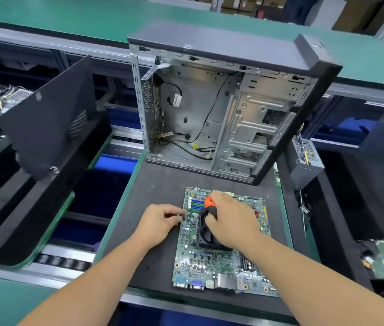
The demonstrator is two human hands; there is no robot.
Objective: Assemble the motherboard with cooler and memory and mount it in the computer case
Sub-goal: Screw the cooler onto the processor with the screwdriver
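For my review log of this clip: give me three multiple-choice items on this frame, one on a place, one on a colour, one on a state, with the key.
1. Where does the motherboard lie?
A. inside the case
B. on the black mat in front of the case
C. on the green belt

2. What colour is the screwdriver's handle top?
A. orange
B. blue
C. yellow

3. How is the case?
A. closed
B. lying flat with the board mounted
C. upright, side open, no board inside

Key: 1 B, the board rests on the mat near the person. 2 A, orange shows above the right hand. 3 C, only loose cables and bare metal show inside.
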